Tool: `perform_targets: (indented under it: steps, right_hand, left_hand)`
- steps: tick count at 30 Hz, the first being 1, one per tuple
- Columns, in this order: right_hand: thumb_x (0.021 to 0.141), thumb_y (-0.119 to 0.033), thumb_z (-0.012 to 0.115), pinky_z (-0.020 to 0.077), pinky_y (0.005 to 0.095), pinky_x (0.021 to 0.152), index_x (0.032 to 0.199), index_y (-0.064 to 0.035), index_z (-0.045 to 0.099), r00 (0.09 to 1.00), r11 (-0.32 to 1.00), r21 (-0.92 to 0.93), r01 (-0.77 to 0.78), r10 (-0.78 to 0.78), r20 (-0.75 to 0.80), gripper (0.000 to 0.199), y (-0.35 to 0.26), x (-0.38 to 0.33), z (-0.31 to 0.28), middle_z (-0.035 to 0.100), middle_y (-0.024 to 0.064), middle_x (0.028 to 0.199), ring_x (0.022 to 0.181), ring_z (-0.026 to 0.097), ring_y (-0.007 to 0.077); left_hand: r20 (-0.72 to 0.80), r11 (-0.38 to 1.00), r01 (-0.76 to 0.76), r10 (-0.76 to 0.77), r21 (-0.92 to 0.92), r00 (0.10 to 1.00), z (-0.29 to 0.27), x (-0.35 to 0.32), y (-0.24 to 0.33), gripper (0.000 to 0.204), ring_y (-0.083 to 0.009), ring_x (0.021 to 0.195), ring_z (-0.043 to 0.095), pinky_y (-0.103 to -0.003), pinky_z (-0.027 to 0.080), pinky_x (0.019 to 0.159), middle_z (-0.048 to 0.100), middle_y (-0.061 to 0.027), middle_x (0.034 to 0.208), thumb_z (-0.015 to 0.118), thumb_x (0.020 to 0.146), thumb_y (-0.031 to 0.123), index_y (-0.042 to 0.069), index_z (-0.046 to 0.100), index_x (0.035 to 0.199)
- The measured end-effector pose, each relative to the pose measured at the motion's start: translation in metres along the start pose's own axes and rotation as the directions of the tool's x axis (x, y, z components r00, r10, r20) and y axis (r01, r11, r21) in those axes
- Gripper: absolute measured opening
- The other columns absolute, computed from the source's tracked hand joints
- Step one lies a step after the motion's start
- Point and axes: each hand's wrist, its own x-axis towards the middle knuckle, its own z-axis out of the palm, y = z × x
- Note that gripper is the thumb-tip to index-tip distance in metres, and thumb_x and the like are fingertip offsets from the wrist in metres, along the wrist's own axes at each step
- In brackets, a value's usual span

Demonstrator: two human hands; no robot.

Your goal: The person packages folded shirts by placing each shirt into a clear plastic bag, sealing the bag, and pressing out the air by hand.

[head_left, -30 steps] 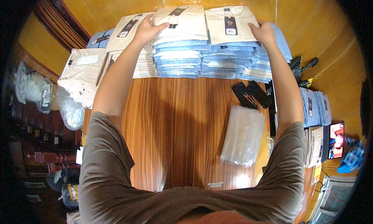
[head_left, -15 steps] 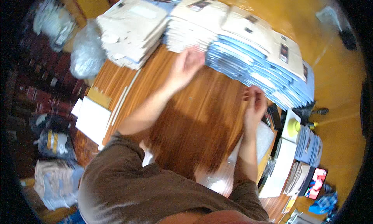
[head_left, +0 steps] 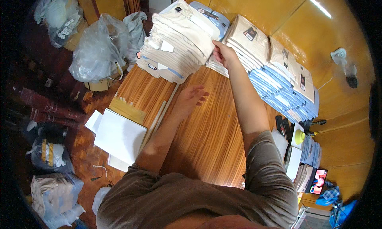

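Note:
A tall, uneven stack of folded cream garments point(head_left: 179, 34) with paper tags stands at the far left of the wooden table point(head_left: 207, 129). At the stack's right edge my right hand point(head_left: 225, 55) has its thumb and fingers closed on the edge of a cream garment near the top. Lower and nearer, my left hand point(head_left: 192, 97) hovers over the table, fingers apart and holding nothing. Just right of the right hand are flat cream packs point(head_left: 250, 32) in clear plastic, piled up. Further right, more cream packs lie over light blue packs point(head_left: 274, 88).
White sheets point(head_left: 119, 129) and a brown envelope point(head_left: 128, 109) lie at the table's left. Clear plastic bags point(head_left: 99, 50) stand on the floor beyond. Along the right are a yellow round object point(head_left: 299, 136), blue folded garments point(head_left: 311, 149) and a lit screen point(head_left: 318, 181).
My right hand has moved from beside the blue packs, far left to the cream garment stack. My left hand has drawn back from the packs toward me. The view has shifted.

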Motion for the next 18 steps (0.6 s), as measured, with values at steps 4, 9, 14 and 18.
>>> perform_targets:
  steps: [4,9,14,18]
  right_hand:
    - [0.088,-0.038,0.084,0.0601,0.0254,0.076,0.118,-0.0061,0.068,0.999,0.999,0.029,0.036,-0.037,0.026,0.046,-0.007,0.002,0.015,0.070,0.0014,0.098,0.074,0.066,0.0128]
    - [0.098,-0.026,0.073,0.0619,0.0366,0.093,0.130,0.0001,0.064,0.981,0.966,0.249,0.070,-0.113,0.160,0.043,-0.039,-0.022,0.046,0.072,0.0122,0.123,0.106,0.073,0.0245]
    - [0.100,-0.028,0.069,0.0580,0.0493,0.095,0.132,0.0047,0.060,0.982,0.985,0.171,0.017,-0.048,0.183,0.047,-0.061,-0.020,0.049,0.071,0.0198,0.121,0.112,0.069,0.0349]
    - [0.096,-0.017,0.073,0.0602,0.0430,0.091,0.133,0.0086,0.057,0.986,0.960,0.232,0.159,-0.168,0.019,0.048,-0.065,-0.052,0.046,0.070,0.0232,0.120,0.112,0.069,0.0368]
  left_hand:
    - [0.139,0.997,-0.010,0.020,-0.071,0.990,-0.009,0.025,0.007,0.043,-0.0202,0.110,0.068,-0.037,0.054,0.096,0.071,-0.0113,0.125,0.057,0.107,0.030,0.003,0.056,0.141]
    - [0.282,0.879,0.071,0.073,-0.471,0.957,0.017,0.082,0.020,0.049,-0.0273,0.122,0.062,-0.042,0.050,0.104,0.061,-0.0136,0.142,0.047,0.108,0.035,0.003,0.051,0.145]
    - [0.294,0.561,0.178,0.124,-0.808,0.948,0.033,0.141,0.037,0.060,-0.0291,0.132,0.053,-0.050,0.041,0.113,0.049,-0.0095,0.155,0.036,0.108,0.047,0.007,0.045,0.151]
    - [0.176,0.271,0.090,0.314,-0.958,0.933,0.029,0.158,0.071,0.061,-0.0318,0.126,0.055,-0.054,0.041,0.110,0.057,-0.0102,0.141,0.031,0.106,0.054,0.009,0.052,0.141]
